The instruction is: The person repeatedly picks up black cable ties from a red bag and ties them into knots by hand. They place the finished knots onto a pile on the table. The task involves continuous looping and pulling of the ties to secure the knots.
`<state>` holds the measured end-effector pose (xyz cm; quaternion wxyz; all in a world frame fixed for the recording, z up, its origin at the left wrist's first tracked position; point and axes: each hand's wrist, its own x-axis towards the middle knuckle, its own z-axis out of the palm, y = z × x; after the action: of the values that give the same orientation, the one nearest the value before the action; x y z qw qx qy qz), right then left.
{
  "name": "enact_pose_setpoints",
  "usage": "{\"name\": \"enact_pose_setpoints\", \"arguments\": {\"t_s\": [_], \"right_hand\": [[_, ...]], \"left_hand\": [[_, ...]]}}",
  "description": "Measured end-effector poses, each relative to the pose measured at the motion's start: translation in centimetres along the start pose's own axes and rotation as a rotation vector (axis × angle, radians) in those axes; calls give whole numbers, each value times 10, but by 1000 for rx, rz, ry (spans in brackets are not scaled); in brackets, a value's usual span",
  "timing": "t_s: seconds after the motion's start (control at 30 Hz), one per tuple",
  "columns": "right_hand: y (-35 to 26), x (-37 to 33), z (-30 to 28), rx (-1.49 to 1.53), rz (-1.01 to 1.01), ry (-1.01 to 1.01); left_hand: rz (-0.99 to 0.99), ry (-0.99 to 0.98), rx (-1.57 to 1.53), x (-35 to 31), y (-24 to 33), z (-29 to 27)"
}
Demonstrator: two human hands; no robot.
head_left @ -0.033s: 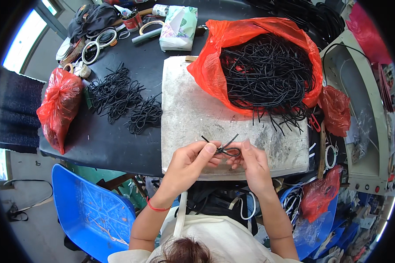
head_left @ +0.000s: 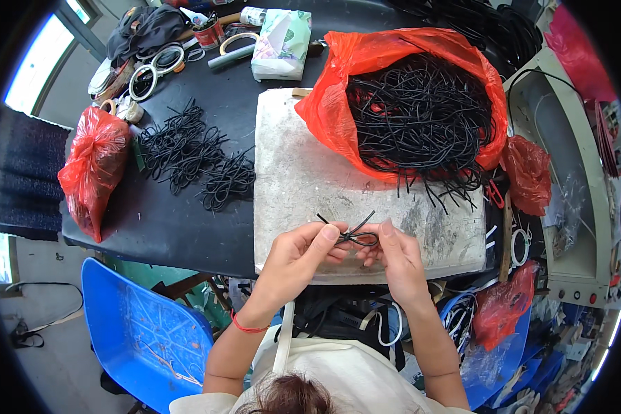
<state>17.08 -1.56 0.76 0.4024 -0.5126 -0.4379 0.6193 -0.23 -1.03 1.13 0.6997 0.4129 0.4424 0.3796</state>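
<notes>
Two bare hands, the left hand (head_left: pixel 298 257) and the right hand (head_left: pixel 395 254), share one black cord (head_left: pixel 352 234), while four red plastic bags, one white slab (head_left: pixel 310 179), one blue chair (head_left: pixel 145 331) and one tissue pack (head_left: pixel 281 43) surround them.

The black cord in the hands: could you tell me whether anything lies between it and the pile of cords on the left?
Nothing visible does. Both hands hold the cord over the grey board; only bare board and dark tabletop lie toward the pile.

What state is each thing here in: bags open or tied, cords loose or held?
Large red plastic bag: open, full of black cords.
Small red plastic bag: closed, bulging.
Short black cord: looped, pinched by left hand and right hand.
Black cord pile: loose on table.
</notes>
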Motion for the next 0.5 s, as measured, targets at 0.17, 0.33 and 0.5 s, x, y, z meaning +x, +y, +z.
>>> {"name": "enact_pose_setpoints", "arguments": {"t_s": [0.17, 0.33, 0.5], "right_hand": [[3, 0, 2, -40, -32, 10], [2, 0, 4, -49, -17, 11], [-2, -1, 10, -71, -46, -12]], "left_hand": [[-26, 17, -101, 0, 0, -4], [35, 21, -57, 0, -5, -3], [50, 39, -118, 0, -6, -6]]}}
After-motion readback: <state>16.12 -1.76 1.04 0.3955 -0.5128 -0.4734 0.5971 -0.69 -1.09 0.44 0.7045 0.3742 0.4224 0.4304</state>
